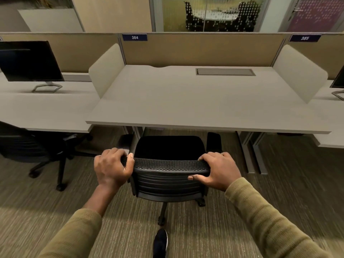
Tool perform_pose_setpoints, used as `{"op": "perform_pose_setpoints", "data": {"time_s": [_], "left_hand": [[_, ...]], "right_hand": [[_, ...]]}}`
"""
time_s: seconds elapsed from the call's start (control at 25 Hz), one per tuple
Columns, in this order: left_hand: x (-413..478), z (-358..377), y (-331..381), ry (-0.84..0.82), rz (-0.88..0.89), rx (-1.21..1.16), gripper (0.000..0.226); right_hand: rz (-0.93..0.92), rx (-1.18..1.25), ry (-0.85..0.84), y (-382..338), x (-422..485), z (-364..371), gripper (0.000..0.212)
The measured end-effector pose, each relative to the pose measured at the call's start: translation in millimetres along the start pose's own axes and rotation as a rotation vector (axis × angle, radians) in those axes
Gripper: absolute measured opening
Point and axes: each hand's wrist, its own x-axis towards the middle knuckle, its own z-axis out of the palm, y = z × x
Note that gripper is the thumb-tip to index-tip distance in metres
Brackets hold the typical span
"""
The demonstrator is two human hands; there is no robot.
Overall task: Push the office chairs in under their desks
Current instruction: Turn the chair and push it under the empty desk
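Your shoe [160, 241] is nearest, below your fingers. Your left hand [111, 166] and right hand [217, 170] curl tightly round the backrest top of the office chair [167, 181], one at each end. Just past your fingers lies its seat, then the desk [186, 101] edge.
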Motion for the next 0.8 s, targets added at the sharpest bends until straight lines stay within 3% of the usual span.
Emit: {"op": "perform_pose_setpoints", "data": {"time_s": [0.24,0.8], "left_hand": [[-13.1,-4.0,27.5,-0.002,0.001,-0.022,0.046],[35.5,28.4,58.3,-0.050,0.026,-0.097,0.052]], "right_hand": [[0.024,-0.013,0.054,17.2,-25.7,-1.8,0.098],[0.111,-0.107,0.074,48.0,-0.7,-10.3,0.089]]}}
